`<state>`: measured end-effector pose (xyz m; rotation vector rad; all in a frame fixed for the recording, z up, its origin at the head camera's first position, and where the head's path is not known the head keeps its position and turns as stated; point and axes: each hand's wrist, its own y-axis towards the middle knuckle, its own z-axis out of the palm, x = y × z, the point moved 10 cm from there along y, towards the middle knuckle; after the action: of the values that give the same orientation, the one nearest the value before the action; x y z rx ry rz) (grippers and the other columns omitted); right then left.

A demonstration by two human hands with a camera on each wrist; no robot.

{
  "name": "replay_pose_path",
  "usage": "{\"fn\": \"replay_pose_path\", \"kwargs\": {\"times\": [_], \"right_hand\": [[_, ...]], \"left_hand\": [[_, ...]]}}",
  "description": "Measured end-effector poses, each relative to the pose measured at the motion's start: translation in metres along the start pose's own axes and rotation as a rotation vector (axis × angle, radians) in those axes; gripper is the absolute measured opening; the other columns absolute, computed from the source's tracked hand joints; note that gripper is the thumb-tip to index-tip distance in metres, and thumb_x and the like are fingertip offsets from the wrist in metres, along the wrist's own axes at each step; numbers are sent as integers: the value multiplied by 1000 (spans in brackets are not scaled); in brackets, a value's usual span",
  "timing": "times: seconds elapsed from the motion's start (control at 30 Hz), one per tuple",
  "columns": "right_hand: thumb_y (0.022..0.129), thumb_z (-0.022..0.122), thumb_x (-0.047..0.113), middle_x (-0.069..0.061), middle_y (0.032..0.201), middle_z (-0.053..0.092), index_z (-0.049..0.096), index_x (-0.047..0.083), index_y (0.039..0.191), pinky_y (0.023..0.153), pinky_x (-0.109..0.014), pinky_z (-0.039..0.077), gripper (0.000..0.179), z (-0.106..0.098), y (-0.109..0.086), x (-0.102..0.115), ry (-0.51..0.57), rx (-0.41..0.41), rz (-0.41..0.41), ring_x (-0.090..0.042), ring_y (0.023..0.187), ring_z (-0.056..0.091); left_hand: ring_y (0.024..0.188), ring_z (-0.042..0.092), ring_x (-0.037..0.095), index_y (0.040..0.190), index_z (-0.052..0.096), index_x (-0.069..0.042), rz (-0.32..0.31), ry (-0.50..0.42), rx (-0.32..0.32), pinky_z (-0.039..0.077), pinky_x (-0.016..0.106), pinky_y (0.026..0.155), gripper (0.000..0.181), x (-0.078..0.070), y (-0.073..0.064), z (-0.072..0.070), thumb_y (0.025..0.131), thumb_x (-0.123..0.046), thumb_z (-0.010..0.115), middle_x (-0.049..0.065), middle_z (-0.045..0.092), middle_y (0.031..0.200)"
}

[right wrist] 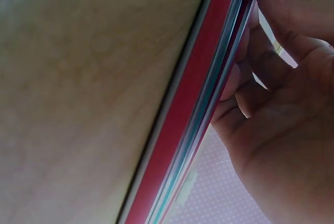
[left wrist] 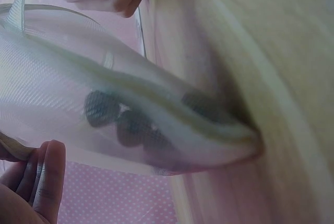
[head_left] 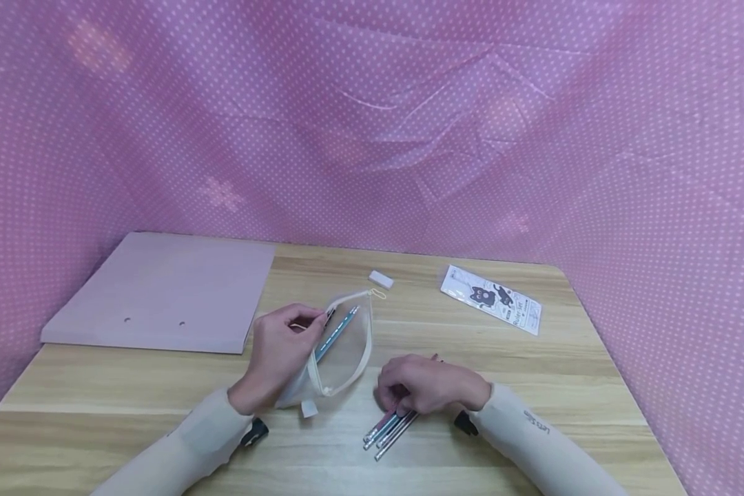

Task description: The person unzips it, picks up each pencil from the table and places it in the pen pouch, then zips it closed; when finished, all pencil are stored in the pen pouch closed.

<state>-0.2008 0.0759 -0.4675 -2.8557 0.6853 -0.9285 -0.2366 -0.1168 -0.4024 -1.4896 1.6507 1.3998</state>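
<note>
My left hand point(head_left: 282, 350) pinches the rim of a translucent mesh pencil pouch point(head_left: 350, 358), whose zipped mouth gapes open. Inside lie a teal pencil point(head_left: 337, 335) and a dark one; in the left wrist view several round pencil ends point(left wrist: 102, 109) show through the mesh. To the right of the pouch, my right hand point(head_left: 424, 384) grips a bunch of several pencils point(head_left: 389, 432) low over the table. Red, teal and dark barrels point(right wrist: 193, 88) run past the thumb and fingers in the right wrist view. The hand hides the pencils' middles in the head view.
A pale pink folder point(head_left: 167, 289) lies at the left of the wooden table point(head_left: 471, 448). Behind the pouch is a white eraser point(head_left: 381, 279). A packaged ruler set point(head_left: 492, 299) lies at the back right. Pink dotted cloth point(head_left: 372, 138) surrounds the table.
</note>
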Motion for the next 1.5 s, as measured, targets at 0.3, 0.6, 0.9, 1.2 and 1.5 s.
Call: {"fn": "replay_pose_path", "kwargs": {"times": [0.3, 0.6, 0.9, 1.2, 1.5], "right_hand": [[79, 74, -5, 14, 87, 66, 71, 22, 89, 78, -11, 50, 29, 0, 2, -2, 22, -6, 2, 3, 84, 57], [87, 76, 7, 13, 97, 72, 78, 23, 100, 81, -13, 54, 21, -19, 1, 0, 65, -153, -9, 5, 89, 61], [86, 75, 1, 0, 97, 76, 76, 15, 103, 75, -23, 60, 23, -61, -10, 4, 158, -544, -100, -4, 86, 67], [91, 65, -7, -16, 105, 72, 65, -10, 108, 86, -23, 61, 17, -89, -35, -23, 577, -1112, -32, -7, 93, 69], [97, 62, 0, 0, 98, 64, 54, -14, 110, 81, -23, 61, 21, -96, -60, -49, 749, -1553, 28, -7, 86, 66]], "left_hand": [[67, 69, 11, 93, 79, -13, 3, 3, -8, 59, 21, 61, 7, 1, 1, -1, 86, -13, 80, 1, 79, 86], [68, 70, 10, 93, 79, -11, 9, -6, -6, 60, 21, 62, 8, 0, 1, 0, 85, -12, 81, 2, 79, 86], [69, 70, 11, 94, 79, -9, -3, -1, 4, 60, 21, 63, 9, 1, 1, 0, 86, -12, 80, 3, 79, 87], [68, 70, 11, 92, 79, -12, -6, -10, -4, 60, 21, 62, 7, 2, 0, -1, 85, -11, 80, 3, 79, 86], [67, 70, 11, 94, 79, -11, -15, -12, -1, 60, 22, 61, 9, 3, 0, 1, 85, -13, 81, 3, 79, 86]]}}
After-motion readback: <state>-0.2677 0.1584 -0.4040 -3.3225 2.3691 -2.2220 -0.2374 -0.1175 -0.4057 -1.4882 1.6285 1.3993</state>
